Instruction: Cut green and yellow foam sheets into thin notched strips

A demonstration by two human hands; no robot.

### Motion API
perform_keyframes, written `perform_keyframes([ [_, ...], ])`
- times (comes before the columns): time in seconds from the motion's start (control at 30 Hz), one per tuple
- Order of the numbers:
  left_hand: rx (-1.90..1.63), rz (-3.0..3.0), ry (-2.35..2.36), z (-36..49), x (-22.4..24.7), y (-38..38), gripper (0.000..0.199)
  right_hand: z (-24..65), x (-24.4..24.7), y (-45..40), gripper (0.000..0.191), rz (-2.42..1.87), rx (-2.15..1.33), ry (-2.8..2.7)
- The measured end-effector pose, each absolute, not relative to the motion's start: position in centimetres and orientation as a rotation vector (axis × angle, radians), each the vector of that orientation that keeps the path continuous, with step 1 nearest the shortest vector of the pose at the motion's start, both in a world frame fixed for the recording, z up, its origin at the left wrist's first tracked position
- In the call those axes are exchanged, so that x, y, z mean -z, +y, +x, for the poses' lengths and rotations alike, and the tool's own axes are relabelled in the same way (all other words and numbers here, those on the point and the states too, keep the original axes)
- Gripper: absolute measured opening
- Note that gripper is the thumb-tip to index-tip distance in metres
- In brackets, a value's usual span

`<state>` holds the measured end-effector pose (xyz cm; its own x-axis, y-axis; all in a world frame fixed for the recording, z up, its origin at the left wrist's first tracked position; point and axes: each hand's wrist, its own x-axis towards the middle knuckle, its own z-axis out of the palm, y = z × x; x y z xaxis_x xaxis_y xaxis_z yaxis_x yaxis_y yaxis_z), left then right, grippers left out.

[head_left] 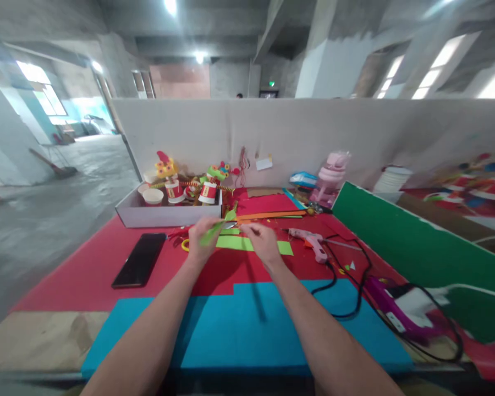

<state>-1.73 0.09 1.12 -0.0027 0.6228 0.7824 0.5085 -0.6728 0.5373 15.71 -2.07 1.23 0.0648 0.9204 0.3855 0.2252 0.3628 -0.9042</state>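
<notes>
My left hand [204, 240] is closed on a bright green strip [210, 234], which sticks out past its fingers. To its right, my right hand [263, 241] has its fingers pinched together; what they hold, if anything, is too blurred to make out. A small shiny metal piece [230, 225] shows between the two hands. Beneath them a wider light green strip [282, 247] lies flat on the red table covering [218, 275]. The yellow handle [185, 245] of a tool peeks out beside my left wrist.
A black phone [140, 260] lies left. Behind it, a white box [169, 216] holds paper cups and cup figures. On the right are a pink glue gun [311, 241], its black cord, a purple power strip [400, 311] and a green board [416, 247]. Blue sheets [239, 335] cover the front.
</notes>
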Motion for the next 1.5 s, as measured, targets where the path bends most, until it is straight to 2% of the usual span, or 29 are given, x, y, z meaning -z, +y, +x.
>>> perform_keyframes([
  [0.1, -1.656, 2.589, 0.991, -0.9, -1.3, -0.7, 0.015, 14.9, -0.8, -1.8, 0.046, -0.898, -1.274, -1.213],
  [0.27, -1.498, 2.976, 0.904, 0.5, -1.6, -1.5, 0.018, 14.9, -0.4, -1.6, 0.041, -0.821, -1.354, -1.098],
  [0.43, -1.603, 2.619, 0.954, 0.4, -1.4, -1.0, 0.021, 16.0, -0.6, -1.2, 0.035, -0.922, -1.098, -1.203],
  [0.5, -1.601, 2.286, 1.016, 0.0, -1.2, -0.5, 0.02, 16.4, -1.0, -1.4, 0.029, -0.968, -0.887, -1.363],
  [0.6, -1.416, 1.847, 0.956, -0.5, -0.9, 0.1, 0.033, 16.7, -1.8, -1.9, 0.021, -1.044, -0.462, -1.693],
  [0.77, -1.319, 1.567, 0.882, -0.6, -1.1, -0.2, 0.032, 16.9, -2.4, -2.3, 0.018, -1.004, 0.04, -2.113],
  [0.9, -1.366, 1.546, 0.877, -0.2, -1.0, -0.4, 0.023, 16.6, -2.4, -2.3, 0.016, -1.067, 0.114, -2.136],
  [1.03, -1.391, 1.497, 0.837, 0.1, -0.7, -0.2, 0.022, 16.5, -2.2, -2.4, 0.014, -1.137, 0.084, -2.128],
  [1.2, -1.4, 1.398, 0.774, -0.2, -1.0, 0.1, 0.04, 16.7, -2.6, -2.6, 0.016, -1.308, 0.088, -2.136],
  [1.33, -1.304, 1.404, 0.788, -0.2, -0.9, 0.0, 0.037, 16.6, -2.8, -2.7, 0.016, -1.334, 0.086, -2.23],
  [1.4, -1.296, 1.421, 0.792, -0.3, -0.9, 0.0, 0.046, 16.7, -2.7, -2.7, 0.017, -1.359, 0.091, -2.242],
  [1.5, -1.382, 1.452, 0.781, -1.1, -1.2, 0.1, 0.072, 17.1, -2.6, -2.6, 0.018, -1.441, 0.099, -2.186],
])
